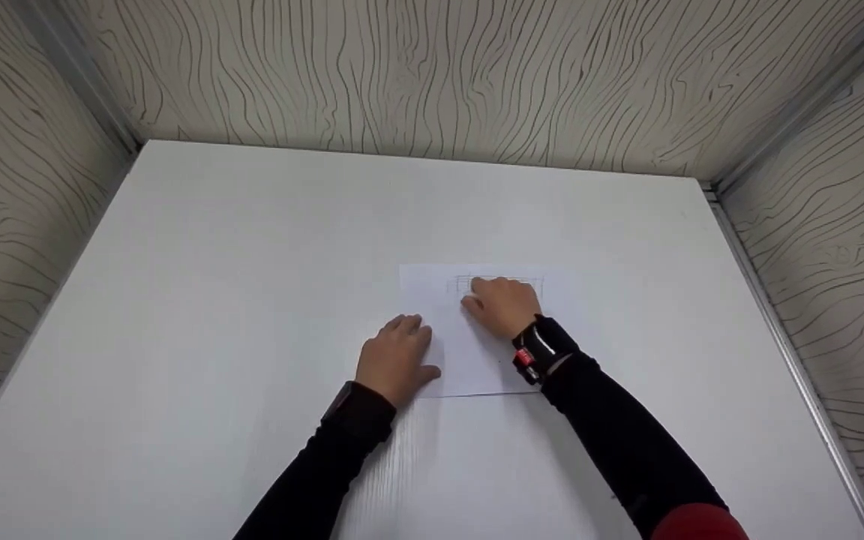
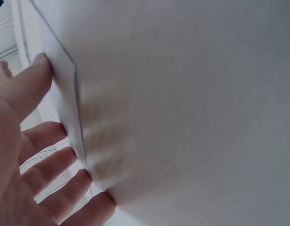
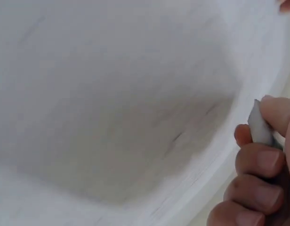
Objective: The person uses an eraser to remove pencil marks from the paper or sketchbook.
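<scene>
A white sheet of paper [image 1: 469, 367] lies on the table, with a faint pencil-drawn grid [image 1: 462, 283] near its far edge. My right hand [image 1: 505, 307] is over the grid's lower part. In the right wrist view its thumb and curled fingers pinch a small whitish eraser [image 3: 259, 128], whose worn tip pokes out. My left hand [image 1: 394, 358] rests flat at the sheet's left edge, thumb and fingers spread. In the left wrist view the thumb lies on the paper [image 2: 65, 89] and the other fingertips touch down by its edge.
The white table [image 1: 214, 300] spreads out around the sheet. Walls with a wood-grain pattern [image 1: 402, 75] enclose it at the back and both sides. Faint pencil streaks [image 3: 175, 138] show on the paper in the right wrist view.
</scene>
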Available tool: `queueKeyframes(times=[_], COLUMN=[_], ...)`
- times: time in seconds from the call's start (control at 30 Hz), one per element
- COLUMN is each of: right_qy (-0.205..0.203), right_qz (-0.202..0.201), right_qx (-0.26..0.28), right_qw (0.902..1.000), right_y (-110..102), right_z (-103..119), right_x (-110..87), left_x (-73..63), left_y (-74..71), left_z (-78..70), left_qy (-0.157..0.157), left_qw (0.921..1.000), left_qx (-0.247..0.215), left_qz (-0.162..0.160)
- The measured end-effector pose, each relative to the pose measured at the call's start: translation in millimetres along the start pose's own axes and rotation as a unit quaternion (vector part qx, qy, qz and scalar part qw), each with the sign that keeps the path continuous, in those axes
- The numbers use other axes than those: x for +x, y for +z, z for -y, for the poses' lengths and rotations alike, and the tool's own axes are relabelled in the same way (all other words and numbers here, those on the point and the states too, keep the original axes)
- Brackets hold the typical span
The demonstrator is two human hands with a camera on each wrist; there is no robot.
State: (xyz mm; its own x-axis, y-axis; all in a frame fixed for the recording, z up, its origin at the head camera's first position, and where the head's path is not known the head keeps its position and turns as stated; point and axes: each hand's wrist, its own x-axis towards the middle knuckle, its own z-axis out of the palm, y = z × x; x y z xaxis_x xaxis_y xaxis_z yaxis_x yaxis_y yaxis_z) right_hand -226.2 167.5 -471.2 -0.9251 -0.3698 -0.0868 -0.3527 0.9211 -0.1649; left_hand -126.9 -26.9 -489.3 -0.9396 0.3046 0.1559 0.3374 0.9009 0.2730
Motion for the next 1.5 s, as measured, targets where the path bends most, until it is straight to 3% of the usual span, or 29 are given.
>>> queueKeyframes(times=[0.1,0.2,0.5,0.57,0.83,1.07,1.23,1.5], right_qy=[-0.029,-0.027,0.080,0.088,0.021,0.070,0.094,0.033], right_qz=[0.010,0.021,0.014,0.010,0.028,0.030,0.007,-0.008], right_qx=[-0.009,-0.017,0.027,0.031,0.046,0.032,0.038,0.033], right_qw=[0.9995,0.9992,0.9963,0.9956,0.9984,0.9966,0.9949,0.9989], right_y=[6.3,10.9,-1.0,-1.1,10.8,4.6,0.2,14.3], right_z=[17.6,22.6,-13.9,-16.1,10.4,-12.5,-29.2,13.0], right_x=[2.3,3.3,-2.7,-2.3,5.7,-1.2,-5.3,2.2], left_x=[0.6,1.3,1.3,0.9,0.0,1.1,1.5,1.7], left_y=[0.9,0.3,0.7,0.8,-0.5,-0.5,-1.8,-0.9], left_z=[1.4,2.1,1.1,1.4,1.8,1.1,-0.5,0.9], left_qy=[0.003,0.004,-0.011,-0.013,-0.003,-0.012,-0.022,-0.015], left_qw=[1.0000,0.9999,0.9996,0.9995,0.9999,0.9997,0.9991,0.9989], left_qx=[-0.009,-0.016,-0.022,-0.026,-0.016,-0.019,-0.034,-0.044], left_qz=[-0.002,0.000,0.013,0.015,0.004,0.007,0.016,0.008])
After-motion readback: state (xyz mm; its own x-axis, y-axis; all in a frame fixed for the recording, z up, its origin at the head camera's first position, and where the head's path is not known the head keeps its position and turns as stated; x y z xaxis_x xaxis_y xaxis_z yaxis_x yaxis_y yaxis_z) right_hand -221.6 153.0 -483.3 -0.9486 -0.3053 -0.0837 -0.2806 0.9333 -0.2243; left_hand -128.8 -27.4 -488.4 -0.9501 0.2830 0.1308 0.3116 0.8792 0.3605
